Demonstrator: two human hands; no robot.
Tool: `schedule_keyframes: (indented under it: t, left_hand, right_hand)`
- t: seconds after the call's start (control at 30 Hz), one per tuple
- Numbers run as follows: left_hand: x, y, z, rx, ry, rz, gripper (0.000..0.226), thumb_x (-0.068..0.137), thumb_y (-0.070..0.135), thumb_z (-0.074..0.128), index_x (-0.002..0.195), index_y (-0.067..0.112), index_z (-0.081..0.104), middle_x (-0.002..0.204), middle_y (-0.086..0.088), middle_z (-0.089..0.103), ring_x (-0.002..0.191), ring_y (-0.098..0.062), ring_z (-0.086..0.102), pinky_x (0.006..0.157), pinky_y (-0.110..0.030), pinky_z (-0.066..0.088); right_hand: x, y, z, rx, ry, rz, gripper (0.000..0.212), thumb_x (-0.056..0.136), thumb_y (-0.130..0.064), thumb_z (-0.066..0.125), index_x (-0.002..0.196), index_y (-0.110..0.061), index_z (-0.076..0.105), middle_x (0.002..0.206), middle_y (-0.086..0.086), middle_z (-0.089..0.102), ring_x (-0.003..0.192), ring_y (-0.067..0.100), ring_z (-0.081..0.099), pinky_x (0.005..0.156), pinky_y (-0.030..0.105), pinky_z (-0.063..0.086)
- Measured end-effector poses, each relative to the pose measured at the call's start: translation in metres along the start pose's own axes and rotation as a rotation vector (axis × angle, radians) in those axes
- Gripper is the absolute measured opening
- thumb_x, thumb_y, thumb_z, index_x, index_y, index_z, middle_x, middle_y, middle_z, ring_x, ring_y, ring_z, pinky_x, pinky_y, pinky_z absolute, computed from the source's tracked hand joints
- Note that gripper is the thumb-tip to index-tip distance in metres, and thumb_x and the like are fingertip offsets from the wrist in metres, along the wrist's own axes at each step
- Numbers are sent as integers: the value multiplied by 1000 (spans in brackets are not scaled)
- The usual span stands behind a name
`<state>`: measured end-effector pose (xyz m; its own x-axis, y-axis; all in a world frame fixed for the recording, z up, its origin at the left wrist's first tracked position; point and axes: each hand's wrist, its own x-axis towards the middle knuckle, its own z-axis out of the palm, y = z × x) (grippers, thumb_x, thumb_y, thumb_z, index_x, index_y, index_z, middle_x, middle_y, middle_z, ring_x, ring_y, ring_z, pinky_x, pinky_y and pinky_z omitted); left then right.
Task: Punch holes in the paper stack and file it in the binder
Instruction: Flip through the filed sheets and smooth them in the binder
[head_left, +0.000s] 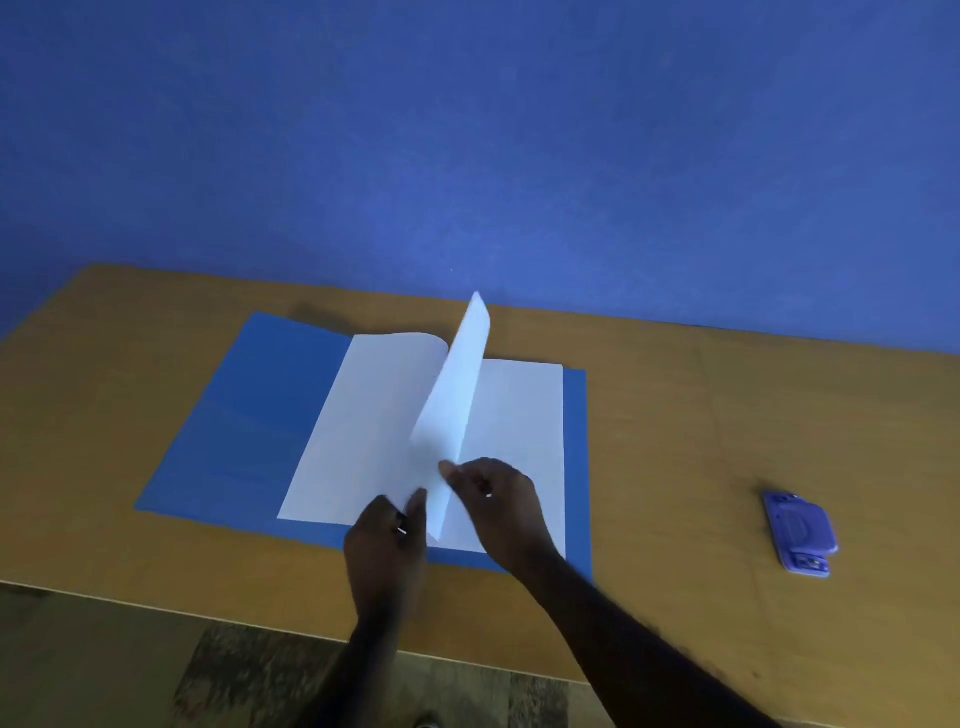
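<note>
A blue binder (249, 415) lies open and flat on the wooden table. White paper sheets (519, 415) rest inside it, some turned over to the left side. One sheet (457, 384) stands nearly upright along the middle fold. My right hand (498, 499) pinches the lower edge of that raised sheet. My left hand (387, 540) sits just to its left, fingers touching the sheet's bottom corner and the left page. A purple hole punch (800, 535) lies on the table far to the right, apart from both hands.
The table (727, 415) stands against a blue wall (467, 156). Its near edge runs across the bottom of the view, with patterned floor (249, 680) below it.
</note>
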<state>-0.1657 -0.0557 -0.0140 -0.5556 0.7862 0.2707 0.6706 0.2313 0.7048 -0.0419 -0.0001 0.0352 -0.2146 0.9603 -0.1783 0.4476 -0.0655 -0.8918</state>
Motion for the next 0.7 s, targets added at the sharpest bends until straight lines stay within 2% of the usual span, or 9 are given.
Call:
schedule_keyframes:
  t: [0.03, 0.07, 0.1, 0.17, 0.23, 0.4, 0.47, 0.53, 0.7]
  left_hand:
    - [3, -3, -1, -26, 34, -113, 38, 86, 27, 69, 56, 6, 57, 52, 0, 57, 45, -5, 49, 47, -14, 30]
    - [6, -9, -1, -52, 61, -216, 44, 86, 30, 69, 54, 4, 55, 51, -3, 58, 45, -9, 51, 47, -17, 30]
    - [10, -14, -2, -72, 76, -310, 47, 87, 33, 68, 53, 2, 56, 52, -6, 60, 47, -14, 52, 48, -19, 31]
    - [17, -27, -6, -108, 103, -424, 51, 88, 37, 65, 54, 0, 59, 54, -9, 62, 52, -19, 55, 51, -19, 34]
    - [23, -36, -13, -137, 131, -489, 51, 89, 36, 64, 56, -2, 60, 56, -10, 62, 53, -20, 54, 51, -22, 35]
    - [33, -60, -23, -193, 116, -627, 52, 87, 34, 67, 52, -3, 54, 56, -15, 58, 56, -32, 55, 62, -35, 44]
    - [38, -69, -22, -272, 123, -746, 51, 85, 37, 68, 50, 1, 57, 54, -14, 60, 53, -29, 53, 60, -37, 45]
    - [41, -70, -21, -326, 137, -822, 48, 84, 34, 70, 49, 4, 58, 52, -12, 58, 48, -24, 49, 57, -34, 39]
    - [36, -71, -20, -334, 137, -772, 46, 85, 31, 69, 50, 3, 58, 51, -12, 57, 45, -23, 48, 53, -28, 38]
  right_hand:
    - [0, 10, -3, -24, 50, 34, 39, 88, -55, 58, 59, -29, 50, 57, -14, 52, 55, 0, 48, 54, 15, 34]
    - [-1, 23, -6, -73, 99, 90, 32, 87, -55, 59, 69, -30, 55, 66, -14, 57, 61, -1, 51, 58, 18, 39]
    - [-3, 37, -9, -146, 131, 175, 28, 85, -55, 62, 86, -27, 61, 84, -11, 64, 77, 2, 57, 67, 23, 46]
    - [-8, 64, -11, -303, 153, 366, 50, 80, -52, 67, 117, -20, 55, 117, 1, 59, 108, 18, 56, 90, 34, 48]
    - [-13, 81, -12, -385, 204, 469, 64, 78, -51, 69, 127, -17, 46, 128, 6, 49, 119, 25, 47, 98, 39, 41]
    - [-16, 91, -4, -429, 281, 610, 88, 73, -63, 70, 132, -6, 41, 130, 12, 43, 123, 31, 44, 100, 42, 39]
    - [-15, 90, 0, -451, 320, 620, 87, 71, -64, 71, 130, -6, 44, 128, 11, 45, 122, 30, 45, 98, 41, 39]
    - [-13, 92, 2, -458, 351, 641, 84, 69, -63, 73, 128, -8, 48, 127, 10, 47, 120, 29, 46, 97, 41, 39]
    - [-8, 93, 0, -418, 352, 681, 69, 69, -53, 78, 121, -16, 54, 127, 7, 50, 119, 28, 46, 97, 41, 37]
